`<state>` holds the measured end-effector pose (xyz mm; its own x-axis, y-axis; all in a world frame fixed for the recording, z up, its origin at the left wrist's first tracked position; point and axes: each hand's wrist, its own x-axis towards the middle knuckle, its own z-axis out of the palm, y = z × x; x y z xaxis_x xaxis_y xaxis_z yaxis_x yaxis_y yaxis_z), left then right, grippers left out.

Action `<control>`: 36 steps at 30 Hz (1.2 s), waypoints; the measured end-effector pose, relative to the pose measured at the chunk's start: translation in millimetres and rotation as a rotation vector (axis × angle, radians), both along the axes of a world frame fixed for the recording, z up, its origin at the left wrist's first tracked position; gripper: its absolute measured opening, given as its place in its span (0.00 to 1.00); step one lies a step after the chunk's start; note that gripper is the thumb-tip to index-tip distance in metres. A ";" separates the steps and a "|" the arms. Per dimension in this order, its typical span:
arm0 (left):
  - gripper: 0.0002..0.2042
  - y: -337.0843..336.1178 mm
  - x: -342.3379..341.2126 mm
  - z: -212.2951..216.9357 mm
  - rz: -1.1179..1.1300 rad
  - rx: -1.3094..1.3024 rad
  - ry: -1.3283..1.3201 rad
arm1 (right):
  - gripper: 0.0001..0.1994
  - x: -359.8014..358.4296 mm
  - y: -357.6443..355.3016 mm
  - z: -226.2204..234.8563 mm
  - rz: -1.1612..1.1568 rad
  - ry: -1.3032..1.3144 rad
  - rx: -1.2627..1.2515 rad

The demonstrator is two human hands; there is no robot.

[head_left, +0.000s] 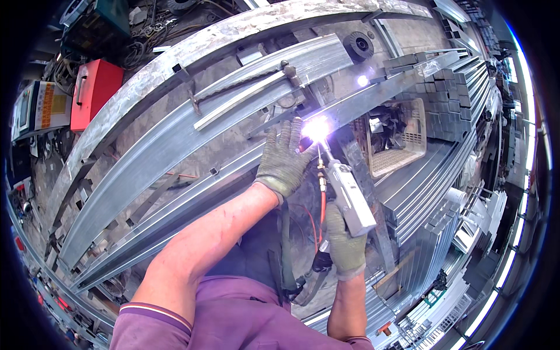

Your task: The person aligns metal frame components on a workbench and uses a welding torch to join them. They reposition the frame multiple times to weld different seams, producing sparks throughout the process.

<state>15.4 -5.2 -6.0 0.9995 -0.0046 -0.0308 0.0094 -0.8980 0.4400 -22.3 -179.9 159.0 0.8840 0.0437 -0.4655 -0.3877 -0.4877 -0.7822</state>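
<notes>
My right hand, in a grey-green glove, is wrapped round a silver-grey handheld welding torch. The torch points away from me, and a white-violet glare hides its tip and the spot beneath. An orange hose hangs beside the torch from a brass fitting. Just left of the glare, my gloved left hand lies with fingers stretched out over the metal profiles. Its thumb side is close to the glare, where a small dark reddish part is hard to make out. A flat grey steel tube runs from the glare toward the upper right.
Long galvanized channels cross the left side, with a rusty bar clamp on them. A beige plastic crate of dark pieces and stacked square tubes stand right. A black wheel and red box lie farther off.
</notes>
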 end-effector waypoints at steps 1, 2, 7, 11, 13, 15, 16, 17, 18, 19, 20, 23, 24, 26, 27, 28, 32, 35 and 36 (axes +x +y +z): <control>0.35 -1.6 -0.7 -2.2 0.011 0.004 -0.039 | 0.14 -6.2 -7.1 -3.4 -0.022 0.000 0.023; 0.39 -3.1 -2.0 -4.3 0.022 0.007 -0.078 | 0.13 -9.9 -14.0 -5.3 -0.015 -0.022 -0.008; 0.39 -4.7 -2.6 -4.6 0.010 0.003 -0.043 | 0.11 -9.7 -26.4 -2.7 -0.034 -0.123 -0.003; 0.36 -3.4 -6.4 -2.3 0.016 -0.072 -0.127 | 0.12 -8.1 -49.0 6.9 0.004 -0.158 -0.078; 0.35 0.5 -10.6 0.1 0.026 -0.134 -0.199 | 0.13 -3.9 -56.1 18.0 0.005 -0.159 -0.081; 0.35 10.1 -28.5 9.5 0.090 -0.204 -0.219 | 0.13 6.9 -71.8 28.3 0.047 -0.157 -0.120; 0.35 16.2 -45.7 14.7 0.122 -0.237 -0.223 | 0.12 12.7 -80.9 32.7 0.093 -0.168 -0.122; 0.35 24.7 -64.7 18.0 0.146 -0.235 -0.232 | 0.12 17.2 -88.3 39.5 0.124 -0.175 -0.128; 0.36 36.0 -84.9 21.6 0.184 -0.217 -0.243 | 0.11 26.1 -93.8 41.8 0.168 -0.182 -0.119; 0.36 47.7 -103.5 30.5 0.249 -0.142 -0.185 | 0.10 37.7 -92.6 46.6 0.153 -0.132 -0.106; 0.36 59.2 -119.4 36.9 0.312 -0.075 -0.125 | 0.10 47.8 -96.2 41.8 0.226 -0.187 -0.107; 0.36 73.9 -145.7 36.0 0.484 0.080 -0.082 | 0.12 96.9 -122.8 28.4 0.456 -0.160 -0.081; 0.34 73.0 -144.5 37.1 0.579 0.120 -0.028 | 0.12 114.5 -124.9 28.8 0.560 -0.197 -0.076; 0.30 68.8 -144.0 27.3 0.665 0.162 -0.031 | 0.12 147.0 -130.5 30.7 0.760 -0.282 -0.078; 0.28 61.9 -140.4 20.8 0.707 0.216 -0.021 | 0.13 163.9 -140.6 28.7 0.850 -0.318 -0.060; 0.27 54.2 -139.1 15.5 0.750 0.225 0.013 | 0.13 178.2 -144.2 33.6 0.871 -0.217 -0.072; 0.22 35.8 -132.6 -4.7 0.817 0.329 0.047 | 0.14 228.3 -146.9 53.9 1.020 -0.067 -0.069; 0.18 33.0 -131.4 -7.7 0.818 0.345 -0.028 | 0.13 252.0 -141.9 56.8 1.088 0.024 -0.057; 0.18 30.9 -130.6 -8.8 0.823 0.326 0.003 | 0.14 257.7 -140.2 50.6 1.143 -0.029 -0.035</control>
